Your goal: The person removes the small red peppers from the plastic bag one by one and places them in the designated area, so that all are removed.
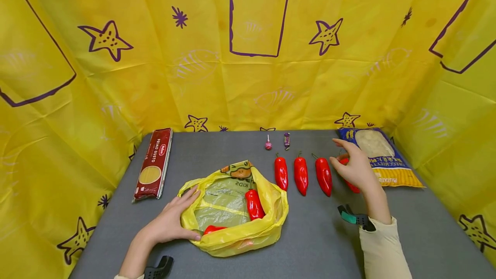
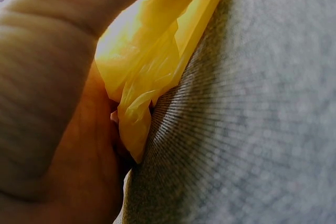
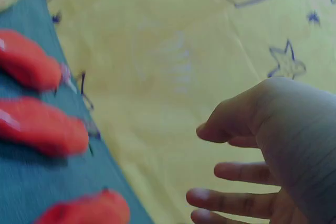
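My left hand (image 1: pixel 170 218) grips the left rim of a yellow plastic bag (image 1: pixel 267 227), thumb at the front edge and fingers along the side. Two red peppers show inside the bag; one red pepper (image 1: pixel 254 205) leans on its right wall, the other is partly hidden. In the left wrist view, bunched yellow plastic (image 2: pixel 139 114) sits beside the palm. My right hand (image 1: pixel 358 167) hovers above the rightmost red pepper (image 1: pixel 350 184), thumb and fingers apart, holding nothing. Several red peppers lie in a row right of the bag, like this red pepper (image 1: pixel 300 175).
A red spaghetti packet (image 1: pixel 153 165) lies at the left. Behind the right hand is a blue and yellow pasta bag (image 1: pixel 391 158). A lollipop (image 1: pixel 268 143) and a purple wrapped candy (image 1: pixel 286 141) lie at the back of the grey table (image 1: pixel 217 150). Yellow cloth surrounds it.
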The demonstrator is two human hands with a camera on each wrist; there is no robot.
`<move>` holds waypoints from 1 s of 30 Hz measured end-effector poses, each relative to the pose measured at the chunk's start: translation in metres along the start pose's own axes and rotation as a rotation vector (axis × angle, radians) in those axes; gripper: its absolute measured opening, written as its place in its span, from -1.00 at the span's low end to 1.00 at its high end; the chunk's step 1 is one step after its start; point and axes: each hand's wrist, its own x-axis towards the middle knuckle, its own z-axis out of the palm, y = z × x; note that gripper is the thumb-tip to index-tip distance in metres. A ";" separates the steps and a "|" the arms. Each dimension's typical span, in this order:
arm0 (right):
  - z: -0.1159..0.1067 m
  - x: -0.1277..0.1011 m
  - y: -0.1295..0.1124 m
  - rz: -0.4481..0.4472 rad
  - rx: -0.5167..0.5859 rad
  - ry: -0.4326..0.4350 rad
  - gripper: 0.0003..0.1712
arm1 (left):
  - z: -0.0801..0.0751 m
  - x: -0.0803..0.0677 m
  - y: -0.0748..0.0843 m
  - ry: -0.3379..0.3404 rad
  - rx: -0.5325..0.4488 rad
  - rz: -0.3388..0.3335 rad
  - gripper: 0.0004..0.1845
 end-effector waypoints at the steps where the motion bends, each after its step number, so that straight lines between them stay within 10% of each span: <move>1: 0.001 0.001 -0.005 -0.019 0.012 0.005 -0.29 | 0.000 0.000 0.000 0.002 -0.001 0.003 0.35; 30: 0.071 0.056 -0.114 -0.271 0.217 -0.208 -0.29 | 0.002 0.001 -0.001 0.010 -0.010 0.035 0.35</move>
